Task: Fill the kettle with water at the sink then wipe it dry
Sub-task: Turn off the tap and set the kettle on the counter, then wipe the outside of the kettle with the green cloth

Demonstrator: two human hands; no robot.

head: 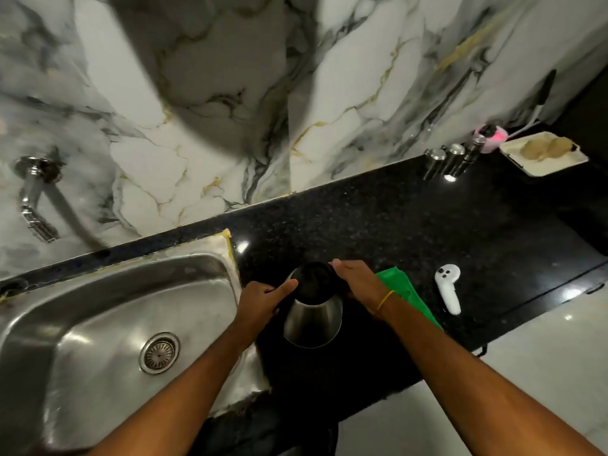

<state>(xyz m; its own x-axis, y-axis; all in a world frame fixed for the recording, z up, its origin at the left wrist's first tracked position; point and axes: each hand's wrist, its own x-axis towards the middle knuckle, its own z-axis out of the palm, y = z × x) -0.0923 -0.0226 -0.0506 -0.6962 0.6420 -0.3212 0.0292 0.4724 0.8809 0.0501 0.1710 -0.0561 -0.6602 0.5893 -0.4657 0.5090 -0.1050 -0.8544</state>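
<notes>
Both hands, left hand (pixel 260 299) & right hand (pixel 357 281), clasp kettle (pixel 312 319) top btwn them on counter (pixel 411 225).

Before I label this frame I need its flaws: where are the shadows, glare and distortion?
Head view: a broad dark shadow covers the marble wall centre; small glare spots sit on the black counter; wide-angle bending curves the counter edge and sink; the kettle top is too dark to read.

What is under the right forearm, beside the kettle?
A green cloth lies flat on the black counter, right of the kettle. The right hand and wrist cover its near-left part, so how far it reaches toward the kettle cannot be seen.
</notes>
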